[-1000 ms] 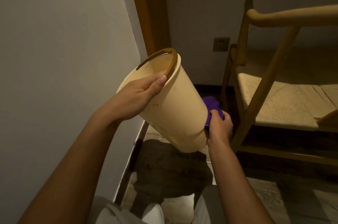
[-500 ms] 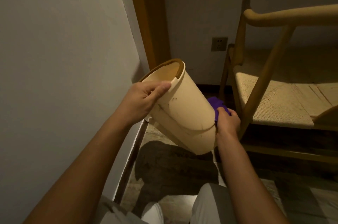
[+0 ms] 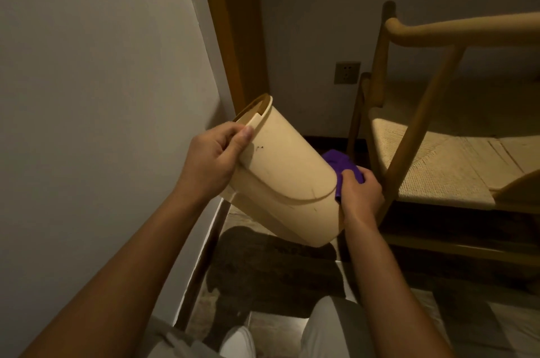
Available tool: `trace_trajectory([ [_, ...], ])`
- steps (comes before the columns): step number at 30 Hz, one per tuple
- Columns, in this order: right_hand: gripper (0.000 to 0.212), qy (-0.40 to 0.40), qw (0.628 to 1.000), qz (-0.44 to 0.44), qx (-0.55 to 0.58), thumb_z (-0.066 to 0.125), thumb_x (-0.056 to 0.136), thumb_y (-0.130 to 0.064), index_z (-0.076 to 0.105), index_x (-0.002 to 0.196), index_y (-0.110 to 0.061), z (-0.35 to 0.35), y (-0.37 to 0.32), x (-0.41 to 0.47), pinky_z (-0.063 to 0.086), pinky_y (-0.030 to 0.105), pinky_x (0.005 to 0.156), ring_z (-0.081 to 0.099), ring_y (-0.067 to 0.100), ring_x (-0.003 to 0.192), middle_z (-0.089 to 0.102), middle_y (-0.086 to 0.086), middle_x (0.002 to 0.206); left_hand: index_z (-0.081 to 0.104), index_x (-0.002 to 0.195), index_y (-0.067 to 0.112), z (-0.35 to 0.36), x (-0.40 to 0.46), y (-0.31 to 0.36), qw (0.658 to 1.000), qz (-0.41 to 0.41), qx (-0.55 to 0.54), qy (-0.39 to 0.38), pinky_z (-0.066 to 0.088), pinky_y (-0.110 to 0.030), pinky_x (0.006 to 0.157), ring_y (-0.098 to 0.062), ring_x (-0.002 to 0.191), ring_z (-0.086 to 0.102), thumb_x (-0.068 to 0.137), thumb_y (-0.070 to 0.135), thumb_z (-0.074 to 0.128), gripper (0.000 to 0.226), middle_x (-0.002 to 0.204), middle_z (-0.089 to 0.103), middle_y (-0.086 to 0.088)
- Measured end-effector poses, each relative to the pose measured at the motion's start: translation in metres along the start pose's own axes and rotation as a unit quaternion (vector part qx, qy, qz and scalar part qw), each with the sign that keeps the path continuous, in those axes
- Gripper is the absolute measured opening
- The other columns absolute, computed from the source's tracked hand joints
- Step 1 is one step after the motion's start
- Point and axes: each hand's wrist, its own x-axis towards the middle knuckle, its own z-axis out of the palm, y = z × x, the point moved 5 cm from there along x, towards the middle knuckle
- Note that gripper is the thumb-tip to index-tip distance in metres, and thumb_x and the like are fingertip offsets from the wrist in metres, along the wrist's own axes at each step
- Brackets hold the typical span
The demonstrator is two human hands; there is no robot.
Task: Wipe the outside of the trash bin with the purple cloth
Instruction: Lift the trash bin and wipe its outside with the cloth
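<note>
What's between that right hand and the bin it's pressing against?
The purple cloth, bunched under the right hand against the trash bin, seen in the head view.

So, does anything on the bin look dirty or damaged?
Yes. The bin has small dark specks on its side near the left hand, and a thin scratch-like line lower down. No cracks show.
</note>
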Motion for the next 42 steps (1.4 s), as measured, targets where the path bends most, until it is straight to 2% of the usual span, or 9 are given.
trace_trajectory([
  [4, 0.037, 0.001, 0.994, -0.109, -0.023, 0.059, 0.101, -0.024, 0.058, 0.138, -0.028, 0.006, -0.021, -0.013, 0.054, 0.029, 0.089, 0.059, 0.015, 0.116, 0.062, -0.002, 0.134, 0.063, 0.113, 0.027, -0.002, -0.002, 0.004, 1.000, 0.018, 0.008, -0.005, 0.046, -0.003, 0.071, 0.014, 0.094, 0.057, 0.092, 0.048, 0.049, 0.033, 0.101, 0.062, 0.021],
  [8, 0.038, -0.044, 0.980, -0.192, 0.023, 0.054, 0.104, -0.032, 0.055, 0.142, -0.033, 0.015, -0.052, -0.028, 0.037, 0.009, 0.080, 0.053, -0.007, 0.104, 0.057, -0.013, 0.132, 0.062, 0.119, 0.026, -0.015, -0.002, 0.002, 0.999, 0.008, -0.001, 0.031, 0.050, -0.006, 0.076, 0.011, 0.100, 0.058, 0.091, 0.047, 0.051, 0.037, 0.110, 0.065, 0.012],
  [13, 0.044, -0.190, 0.938, -0.286, 0.045, 0.056, 0.101, -0.041, 0.050, 0.144, -0.041, 0.042, -0.108, -0.056, 0.046, 0.017, 0.088, 0.053, -0.001, 0.117, 0.055, -0.010, 0.143, 0.053, 0.132, 0.030, -0.013, -0.003, 0.008, 0.999, 0.025, -0.016, 0.033, 0.052, -0.010, 0.082, 0.013, 0.107, 0.056, 0.095, 0.039, 0.055, 0.039, 0.119, 0.055, 0.030],
  [17, 0.056, -0.276, 0.896, -0.347, -0.023, 0.062, 0.097, -0.044, 0.043, 0.149, -0.040, 0.060, -0.138, -0.067, 0.048, 0.022, 0.094, 0.051, -0.001, 0.121, 0.048, -0.010, 0.150, 0.052, 0.137, 0.025, -0.016, -0.002, 0.007, 0.996, 0.030, -0.056, 0.057, 0.050, -0.008, 0.082, 0.011, 0.113, 0.055, 0.098, 0.027, 0.057, 0.040, 0.125, 0.053, 0.029],
  [20, 0.051, -0.280, 0.877, -0.380, -0.092, 0.061, 0.100, -0.038, 0.048, 0.149, -0.032, 0.070, -0.144, -0.072, 0.046, 0.040, 0.107, 0.050, 0.015, 0.132, 0.051, -0.004, 0.152, 0.058, 0.132, 0.026, -0.016, -0.002, 0.000, 0.994, 0.006, -0.071, 0.087, 0.049, -0.006, 0.078, 0.014, 0.110, 0.055, 0.098, 0.026, 0.058, 0.034, 0.121, 0.056, 0.029],
  [25, 0.047, -0.247, 0.852, -0.446, -0.120, 0.061, 0.098, -0.026, 0.056, 0.144, -0.030, 0.061, -0.117, -0.108, 0.036, 0.024, 0.107, 0.046, 0.012, 0.136, 0.050, -0.005, 0.154, 0.065, 0.128, 0.019, -0.011, -0.001, -0.026, 0.984, -0.079, -0.111, 0.116, 0.052, -0.010, 0.075, 0.010, 0.101, 0.062, 0.099, 0.023, 0.059, 0.030, 0.111, 0.066, 0.021],
  [31, 0.054, -0.184, 0.861, -0.445, -0.162, 0.068, 0.091, -0.029, 0.054, 0.142, -0.032, 0.036, -0.053, -0.137, 0.035, 0.049, 0.115, 0.038, 0.019, 0.142, 0.046, -0.005, 0.155, 0.065, 0.130, 0.017, 0.004, 0.004, -0.040, 0.982, -0.144, -0.085, 0.089, 0.057, -0.040, 0.093, -0.012, 0.112, 0.064, 0.099, 0.022, 0.059, 0.032, 0.122, 0.069, -0.001],
  [36, 0.059, -0.107, 0.856, -0.442, -0.245, 0.053, 0.089, -0.064, 0.047, 0.140, -0.034, 0.040, -0.061, -0.117, 0.040, 0.049, 0.108, 0.046, 0.028, 0.132, 0.055, 0.003, 0.143, 0.065, 0.129, 0.022, 0.009, 0.005, -0.032, 0.990, -0.121, -0.058, 0.037, 0.058, -0.030, 0.088, -0.001, 0.106, 0.064, 0.097, 0.025, 0.060, 0.032, 0.111, 0.068, 0.016],
  [42, 0.069, -0.214, 0.878, -0.348, -0.249, 0.031, 0.097, -0.071, 0.009, 0.158, -0.047, 0.091, -0.100, -0.080, 0.034, 0.062, 0.113, 0.032, 0.035, 0.148, 0.024, 0.002, 0.168, 0.064, 0.130, 0.022, 0.016, 0.000, -0.022, 0.991, -0.098, -0.072, 0.063, 0.055, -0.014, 0.075, 0.008, 0.103, 0.061, 0.097, 0.027, 0.060, 0.033, 0.111, 0.064, 0.020],
])
